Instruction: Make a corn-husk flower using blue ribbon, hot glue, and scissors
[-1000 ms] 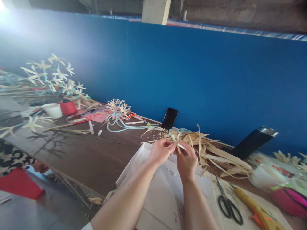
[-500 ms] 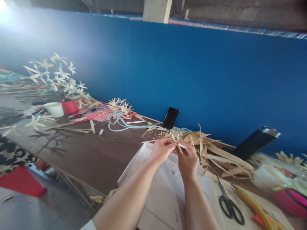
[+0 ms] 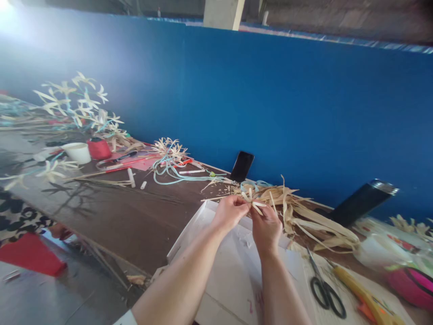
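Between my two hands is a small pale flower (image 3: 257, 204) with narrow straw-coloured petals. The fingers of my left hand (image 3: 230, 211) pinch it from the left side. My right hand (image 3: 267, 225) grips it from the right, fingers curled around its base, and a thin pale strip (image 3: 273, 201) sticks up by those fingers. Both hands are above a shallow white box (image 3: 233, 266). Just behind them lies a heap of dry husk strips (image 3: 304, 221). The flower's stem is hidden by my fingers.
Black-handled scissors (image 3: 324, 289) and a yellow glue gun (image 3: 365, 295) lie at right. A phone (image 3: 242, 166) and a black flask (image 3: 363, 203) lean near the blue wall (image 3: 270, 104). Finished flowers (image 3: 83, 101), a white cup (image 3: 78, 154) and red thread (image 3: 99, 149) stand at left.
The flower has turned slightly in my fingers, its petals now pointing differently. Both hands stay in nearly the same place.
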`<state>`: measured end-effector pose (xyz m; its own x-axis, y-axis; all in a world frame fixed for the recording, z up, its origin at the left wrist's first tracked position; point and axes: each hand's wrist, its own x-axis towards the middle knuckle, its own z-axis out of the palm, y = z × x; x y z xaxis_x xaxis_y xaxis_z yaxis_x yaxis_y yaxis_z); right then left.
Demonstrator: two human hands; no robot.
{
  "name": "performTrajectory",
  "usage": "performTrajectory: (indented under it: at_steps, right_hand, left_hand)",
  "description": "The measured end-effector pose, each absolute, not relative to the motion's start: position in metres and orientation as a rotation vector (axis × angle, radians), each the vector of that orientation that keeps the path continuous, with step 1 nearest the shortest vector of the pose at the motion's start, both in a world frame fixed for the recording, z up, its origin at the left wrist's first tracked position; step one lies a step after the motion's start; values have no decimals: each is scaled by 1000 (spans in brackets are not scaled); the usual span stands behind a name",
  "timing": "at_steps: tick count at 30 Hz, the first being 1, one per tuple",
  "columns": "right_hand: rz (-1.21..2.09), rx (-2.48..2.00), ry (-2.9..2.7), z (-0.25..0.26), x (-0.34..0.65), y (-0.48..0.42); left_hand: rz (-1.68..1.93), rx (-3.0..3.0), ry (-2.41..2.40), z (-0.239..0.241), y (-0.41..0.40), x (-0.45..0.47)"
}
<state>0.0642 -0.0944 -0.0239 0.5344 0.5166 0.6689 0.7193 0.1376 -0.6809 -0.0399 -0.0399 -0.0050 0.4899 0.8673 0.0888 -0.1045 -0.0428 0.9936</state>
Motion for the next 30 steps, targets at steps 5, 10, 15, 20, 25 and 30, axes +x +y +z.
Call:
performTrajectory:
  at_steps: [5,10,15,20,25,30]
  right_hand:
    - [-179,-1516,-1120,-23,64,-95]
    - [-131,-1491,-1099,-24,63,-95]
    - [-117,-1497,-1111,-25,62,-95]
    - [-113,-1527,-1095,-23,61,-97]
    - [-106,-1611,-1052,-22,62,-97]
    - [-89,-1656,-1067,-24,64,-96]
  left_hand:
    - [903,1406,693,-3,-40,-41]
    - [898,1439,699,0,-40,-44]
    - [891,1450,714,1,-39,-46]
    - [868,1457,738,-2,-36,-45]
    - [853,1467,768,-5,-34,-44]
    - [855,1518,785,-2,-35,-46]
